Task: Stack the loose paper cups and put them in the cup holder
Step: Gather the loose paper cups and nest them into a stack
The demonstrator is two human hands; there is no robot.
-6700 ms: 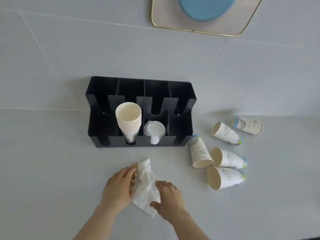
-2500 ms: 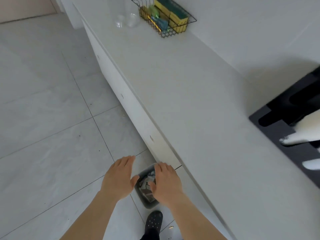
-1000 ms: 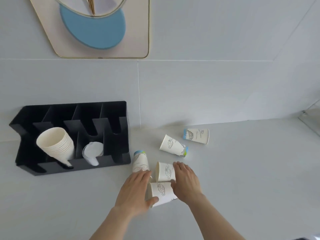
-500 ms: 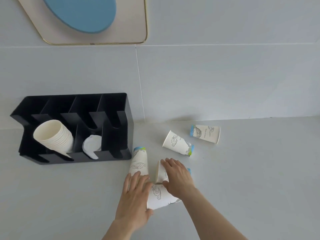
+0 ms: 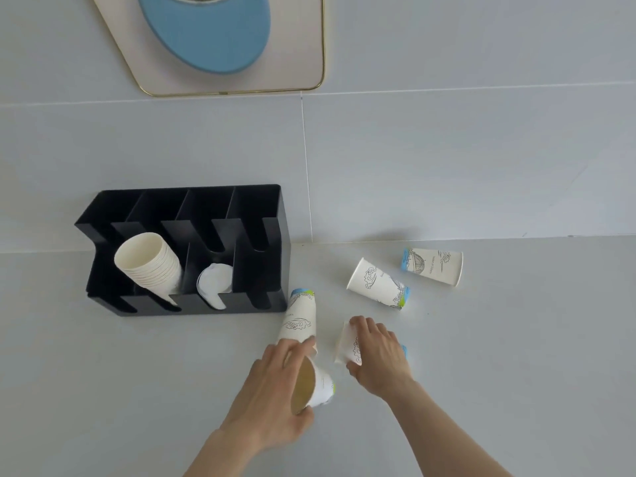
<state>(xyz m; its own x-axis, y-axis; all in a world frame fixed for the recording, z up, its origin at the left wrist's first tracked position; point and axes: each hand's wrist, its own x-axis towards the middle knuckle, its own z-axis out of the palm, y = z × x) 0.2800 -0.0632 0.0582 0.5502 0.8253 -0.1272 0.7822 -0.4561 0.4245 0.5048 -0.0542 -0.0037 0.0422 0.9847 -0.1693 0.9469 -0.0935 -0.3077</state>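
Note:
Several printed paper cups lie on their sides on the grey counter. My left hand (image 5: 272, 397) grips one cup (image 5: 315, 387) by its rim, its open mouth turned toward me. My right hand (image 5: 377, 356) grips a second cup (image 5: 347, 346) just to the right. A third cup (image 5: 298, 316) lies between my left hand and the black cup holder (image 5: 272, 215). Two more cups (image 5: 377, 283) (image 5: 432, 266) lie further right near the wall. The holder has a stack of plain cups (image 5: 148, 263) in its second slot and white lids (image 5: 215, 282) in the third.
The holder stands against the tiled wall at the counter's back left. A gold-rimmed panel with a blue disc (image 5: 213, 32) hangs on the wall above. Bare counter stretches to the right and in front of the holder.
My left hand has picked up the nearest cup and turned its mouth toward me. My right hand has closed round the cup beside it.

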